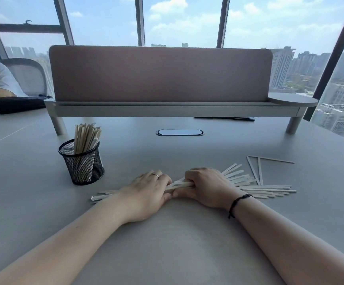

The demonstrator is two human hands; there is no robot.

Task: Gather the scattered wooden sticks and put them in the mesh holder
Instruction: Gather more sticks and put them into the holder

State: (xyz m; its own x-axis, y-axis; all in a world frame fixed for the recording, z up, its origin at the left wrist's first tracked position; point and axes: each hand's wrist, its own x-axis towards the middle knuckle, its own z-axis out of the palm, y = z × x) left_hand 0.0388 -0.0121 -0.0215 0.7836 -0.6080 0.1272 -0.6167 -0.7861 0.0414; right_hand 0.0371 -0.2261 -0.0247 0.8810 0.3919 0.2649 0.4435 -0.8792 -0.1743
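Two hands on the table, thumbs touching. I see the right hand with fingers clenched around a bundle of wooden sticks; the stick ends fan out beyond its knuckles to the right. Left hand lies flat, fingers pressing on the same bundle, whose other ends poke out past its wrist. Three loose sticks lie further right. Mesh holder, upright and part-filled with sticks, stands beyond the left fingers.
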